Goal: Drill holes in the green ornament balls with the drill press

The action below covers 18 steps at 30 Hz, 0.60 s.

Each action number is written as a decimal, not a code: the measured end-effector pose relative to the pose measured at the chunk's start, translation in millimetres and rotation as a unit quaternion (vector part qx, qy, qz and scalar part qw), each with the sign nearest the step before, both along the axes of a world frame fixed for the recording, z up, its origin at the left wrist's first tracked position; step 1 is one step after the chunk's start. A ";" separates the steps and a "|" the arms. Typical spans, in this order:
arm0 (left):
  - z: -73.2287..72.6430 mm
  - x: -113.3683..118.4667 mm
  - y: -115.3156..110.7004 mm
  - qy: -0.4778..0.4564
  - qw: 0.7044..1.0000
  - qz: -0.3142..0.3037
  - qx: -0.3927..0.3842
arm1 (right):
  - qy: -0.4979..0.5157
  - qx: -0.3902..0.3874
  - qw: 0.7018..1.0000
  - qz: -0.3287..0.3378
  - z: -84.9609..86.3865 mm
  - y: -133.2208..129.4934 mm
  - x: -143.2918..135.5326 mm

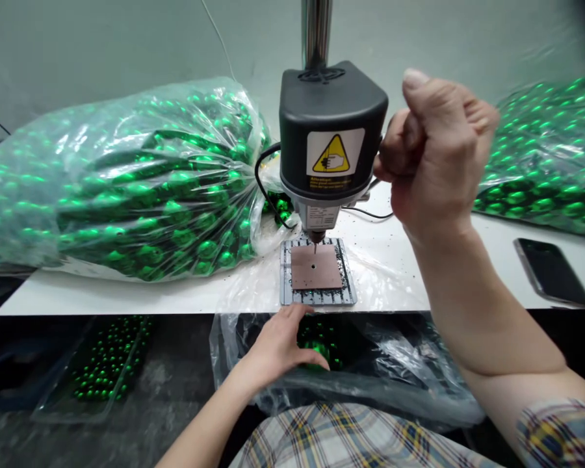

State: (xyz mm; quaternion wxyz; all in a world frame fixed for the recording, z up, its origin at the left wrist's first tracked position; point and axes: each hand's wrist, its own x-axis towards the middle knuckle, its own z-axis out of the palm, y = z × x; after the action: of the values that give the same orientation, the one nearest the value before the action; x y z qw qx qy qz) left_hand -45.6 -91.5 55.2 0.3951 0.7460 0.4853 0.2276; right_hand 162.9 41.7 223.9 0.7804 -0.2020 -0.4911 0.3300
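Note:
A small bench drill press (pixel 332 123) with a black housing and a yellow warning label stands in front of me. My right hand (pixel 441 140) is closed in a fist at its right side, round the feed lever, which it mostly hides. The thin drill bit (pixel 315 247) points down over a brown square plate (pixel 302 276) with a small hole, lying on the grooved metal base (pixel 286 296). My left hand (pixel 280 341) is below the base's front edge, fingers stretched and thumb apart. Shiny green balls (pixel 319 344), partly blurred, lie beneath and beside it in an open plastic bag.
A large clear bag of green balls (pixel 175 188) lies left on the white table (pixel 394 247), another bag (pixel 550 156) at the right. A phone (pixel 553 270) rests near the right front edge. Below left, a clear bin (pixel 110 357) holds green balls. Dark shavings surround the plate.

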 end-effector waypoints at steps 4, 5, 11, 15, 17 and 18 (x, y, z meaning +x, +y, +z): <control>8.2 -11.9 60.8 -0.046 0.973 0.189 0.125 | -0.010 0.002 1.000 -0.023 -0.8 1.2 0.3; 8.5 -12.5 85.7 -0.048 0.962 0.219 0.156 | -0.008 0.004 1.000 -0.024 -1.0 1.6 0.4; -9.6 2.3 217.1 0.019 0.964 0.231 0.131 | -0.009 0.004 1.000 -0.020 -2.0 0.3 1.3; -25.2 7.6 241.9 0.051 0.981 0.161 0.100 | -0.023 0.006 1.000 -0.014 -3.2 1.3 2.6; -26.7 6.0 237.8 0.073 0.981 0.149 0.099 | -0.022 0.010 1.000 -0.016 -4.1 2.8 3.0; -25.7 4.8 232.7 0.089 0.979 0.155 0.101 | -0.020 0.013 1.000 -0.016 -4.7 3.6 3.1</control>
State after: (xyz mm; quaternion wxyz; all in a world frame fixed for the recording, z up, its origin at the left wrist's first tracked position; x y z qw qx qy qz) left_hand -40.8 141.2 29.6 0.2325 0.7149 0.6029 0.2671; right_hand 166.0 45.4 219.3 0.7783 -0.2061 -0.5077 0.3066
